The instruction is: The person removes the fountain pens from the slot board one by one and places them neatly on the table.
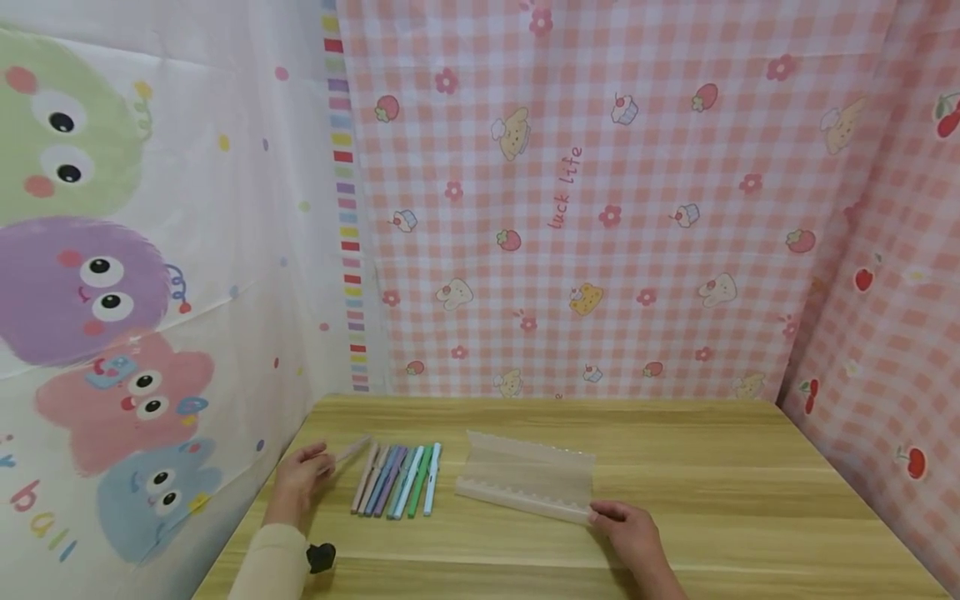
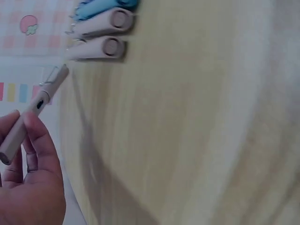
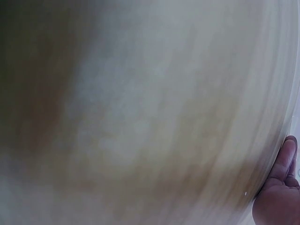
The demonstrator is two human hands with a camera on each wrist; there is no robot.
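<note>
My left hand (image 1: pixel 300 482) pinches a pale pinkish-grey pen (image 2: pixel 32 115) between thumb and fingers, lifted over the left side of the table. The pen has a metal clip and a small dark window in its barrel. Just right of that hand lies a row of several capped pens, among them a purple pen (image 1: pixel 391 483), a green pen (image 1: pixel 421 481) and a light blue pen (image 1: pixel 432 479). At the right front corner of a translucent plastic pen tray (image 1: pixel 525 471) with notched edges, my right hand (image 1: pixel 630 533) grips the edge between thumb and fingers.
The wooden table (image 1: pixel 720 492) meets a pink checked curtain (image 1: pixel 600 250) at its back edge. A white cloth with cartoon figures (image 1: pixel 97 292) hangs along the left side. Near my left sleeve is a small black object (image 1: pixel 321 557).
</note>
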